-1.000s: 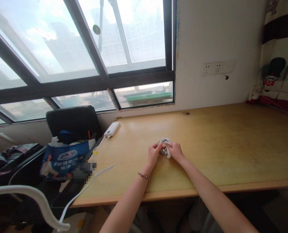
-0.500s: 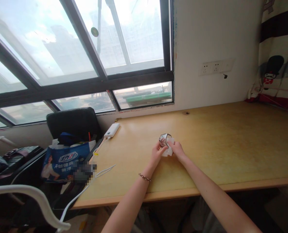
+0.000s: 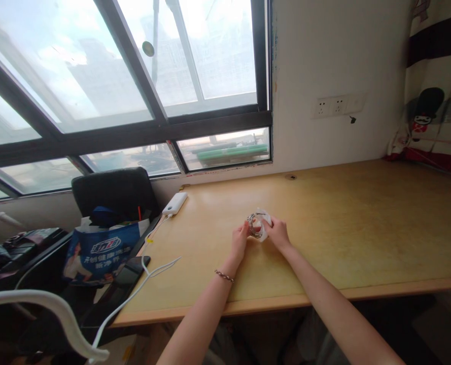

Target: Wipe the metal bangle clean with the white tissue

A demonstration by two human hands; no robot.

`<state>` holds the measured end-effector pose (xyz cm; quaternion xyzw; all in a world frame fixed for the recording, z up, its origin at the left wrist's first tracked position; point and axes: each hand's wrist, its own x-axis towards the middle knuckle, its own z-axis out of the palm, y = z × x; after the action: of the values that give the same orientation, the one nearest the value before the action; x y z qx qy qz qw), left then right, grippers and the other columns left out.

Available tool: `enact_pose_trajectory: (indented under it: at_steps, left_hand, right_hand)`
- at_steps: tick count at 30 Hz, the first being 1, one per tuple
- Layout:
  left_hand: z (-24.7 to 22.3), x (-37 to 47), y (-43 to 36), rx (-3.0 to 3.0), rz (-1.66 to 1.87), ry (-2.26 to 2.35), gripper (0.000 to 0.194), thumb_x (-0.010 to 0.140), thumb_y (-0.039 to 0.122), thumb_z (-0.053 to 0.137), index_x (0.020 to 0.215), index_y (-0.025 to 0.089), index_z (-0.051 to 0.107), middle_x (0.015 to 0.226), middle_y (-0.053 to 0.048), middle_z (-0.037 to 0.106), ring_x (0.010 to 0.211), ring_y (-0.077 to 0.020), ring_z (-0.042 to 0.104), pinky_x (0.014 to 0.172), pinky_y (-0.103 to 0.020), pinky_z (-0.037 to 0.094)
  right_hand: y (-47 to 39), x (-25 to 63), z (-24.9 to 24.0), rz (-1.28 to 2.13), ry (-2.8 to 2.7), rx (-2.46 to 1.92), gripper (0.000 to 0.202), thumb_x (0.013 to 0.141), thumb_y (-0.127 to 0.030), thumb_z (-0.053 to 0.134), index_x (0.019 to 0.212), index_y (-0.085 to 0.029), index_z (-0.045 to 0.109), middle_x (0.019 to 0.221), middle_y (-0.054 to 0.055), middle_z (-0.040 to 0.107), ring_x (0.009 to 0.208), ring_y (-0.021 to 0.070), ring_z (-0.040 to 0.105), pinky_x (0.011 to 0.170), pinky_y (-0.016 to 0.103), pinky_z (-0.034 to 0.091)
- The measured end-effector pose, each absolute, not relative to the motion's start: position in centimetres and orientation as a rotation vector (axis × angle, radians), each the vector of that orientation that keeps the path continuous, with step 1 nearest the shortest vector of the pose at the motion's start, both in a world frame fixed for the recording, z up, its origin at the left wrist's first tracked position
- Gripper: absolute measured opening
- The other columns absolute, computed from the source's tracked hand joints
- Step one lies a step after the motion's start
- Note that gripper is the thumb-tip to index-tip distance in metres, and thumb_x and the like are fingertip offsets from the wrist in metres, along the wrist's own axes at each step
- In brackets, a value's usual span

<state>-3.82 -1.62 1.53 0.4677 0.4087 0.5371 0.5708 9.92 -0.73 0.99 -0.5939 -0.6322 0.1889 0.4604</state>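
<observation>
Over the middle of the desk, my left hand [image 3: 239,239] pinches the left side of a shiny silver, ring-shaped band [image 3: 251,224]. Its exact kind is too small to make out. My right hand [image 3: 278,231] is closed on a thin, crumpled white tissue [image 3: 264,234], which lies against the band's right side and partly covers it. Both hands are close together, with the band and tissue between their fingers. A dark braided bracelet is around my left wrist.
A white power bank [image 3: 175,204] with a white cable lies at the wooden desk's [image 3: 362,228] left edge. Left of the desk stand a black chair [image 3: 114,190] and a blue shopping bag [image 3: 96,256]. A curved white tube [image 3: 46,299] crosses the lower left.
The shiny band has turned between my hands, so its round opening now shows. The tissue has shifted up along its right side. My left hand has moved slightly left.
</observation>
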Motion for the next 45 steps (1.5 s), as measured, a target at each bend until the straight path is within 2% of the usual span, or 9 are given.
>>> enact_pose_trajectory:
  at_steps: [5, 10, 14, 20, 26, 30, 37, 42, 45]
  left_hand:
    - [0.8, -4.1, -1.3, 1.102, 1.257, 1.093, 0.060, 0.069, 0.060, 0.046, 0.088, 0.006, 0.064, 0.060, -0.010, 0.065, 0.055, -0.0198, 0.061, 0.058, -0.033, 0.049]
    - [0.5, -3.7, -1.1, 1.320, 1.250, 1.102, 0.056, 0.070, 0.059, 0.045, 0.081, 0.008, 0.066, 0.070, -0.009, 0.066, 0.064, -0.0183, 0.060, 0.061, -0.029, 0.048]
    - [1.0, -3.4, -1.3, 1.426, 1.132, 1.044, 0.049, 0.063, 0.047, 0.061, 0.099, 0.014, 0.061, 0.085, -0.006, 0.066, 0.073, -0.0180, 0.060, 0.064, -0.026, 0.048]
    - [0.9, -3.5, -1.1, 1.323, 1.133, 1.018, 0.050, 0.068, 0.049, 0.056, 0.101, 0.012, 0.060, 0.090, -0.009, 0.065, 0.080, -0.0206, 0.060, 0.067, -0.028, 0.047]
    - [0.7, -3.5, -1.1, 1.258, 1.197, 1.036, 0.056, 0.070, 0.056, 0.049, 0.091, 0.007, 0.064, 0.083, -0.013, 0.067, 0.075, -0.0210, 0.062, 0.068, -0.031, 0.047]
    - [1.1, -3.6, -1.4, 1.186, 1.188, 1.044, 0.060, 0.071, 0.060, 0.042, 0.087, 0.007, 0.064, 0.075, -0.013, 0.067, 0.070, -0.0208, 0.063, 0.066, -0.032, 0.048]
    - [1.5, -4.1, -1.6, 1.110, 1.284, 1.124, 0.064, 0.072, 0.065, 0.034, 0.061, 0.010, 0.064, 0.052, -0.009, 0.063, 0.049, -0.0175, 0.060, 0.055, -0.030, 0.048]
    - [0.9, -4.0, -1.2, 1.130, 1.245, 1.139, 0.066, 0.070, 0.068, 0.032, 0.060, 0.011, 0.064, 0.052, -0.008, 0.062, 0.049, -0.0177, 0.059, 0.054, -0.030, 0.047]
    - [0.5, -3.7, -1.0, 1.221, 1.238, 1.054, 0.063, 0.072, 0.065, 0.034, 0.076, 0.010, 0.065, 0.064, -0.008, 0.065, 0.058, -0.0183, 0.060, 0.056, -0.029, 0.046]
  right_hand:
    - [0.2, 9.5, -0.2, 0.826, -1.520, -1.444, 0.020, 0.067, -0.029, 0.055, 0.078, -0.014, 0.064, 0.070, 0.004, 0.065, 0.065, 0.0155, 0.057, 0.056, 0.021, 0.040]
    - [0.7, 9.7, -0.7, 0.722, -1.450, -1.543, 0.027, 0.073, -0.035, 0.048, 0.073, -0.013, 0.064, 0.069, 0.008, 0.065, 0.064, 0.0171, 0.058, 0.058, 0.024, 0.042]
    - [0.8, 9.7, -0.8, 0.794, -1.287, -1.651, 0.037, 0.076, -0.042, 0.042, 0.063, -0.013, 0.061, 0.061, 0.009, 0.063, 0.058, 0.0164, 0.057, 0.050, 0.023, 0.041]
    - [0.3, 9.0, -0.9, 1.357, -1.190, -1.340, 0.028, 0.072, -0.036, 0.049, 0.083, -0.012, 0.061, 0.065, 0.005, 0.063, 0.051, 0.0136, 0.055, 0.040, 0.020, 0.036]
    - [-0.1, 9.8, 0.0, 0.686, -1.482, -1.549, 0.021, 0.073, -0.031, 0.049, 0.072, -0.015, 0.062, 0.066, 0.007, 0.063, 0.062, 0.0175, 0.057, 0.054, 0.024, 0.039]
    - [-0.6, 10.2, 0.8, 0.411, -1.553, -1.499, 0.022, 0.075, -0.029, 0.043, 0.080, -0.017, 0.061, 0.068, 0.007, 0.063, 0.063, 0.0167, 0.056, 0.058, 0.024, 0.038]
    - [0.2, 9.1, -0.2, 1.066, -1.505, -1.327, 0.027, 0.067, -0.034, 0.051, 0.081, -0.014, 0.062, 0.063, 0.002, 0.062, 0.050, 0.0125, 0.053, 0.047, 0.021, 0.039]
    - [0.3, 8.8, -0.8, 0.883, -1.507, -1.333, 0.025, 0.071, -0.031, 0.048, 0.081, -0.013, 0.062, 0.071, 0.004, 0.064, 0.063, 0.0150, 0.057, 0.057, 0.022, 0.042]
    - [0.2, 9.1, -0.7, 0.778, -1.462, -1.427, 0.028, 0.075, -0.034, 0.042, 0.083, -0.014, 0.060, 0.070, 0.004, 0.064, 0.062, 0.0151, 0.057, 0.057, 0.023, 0.042]
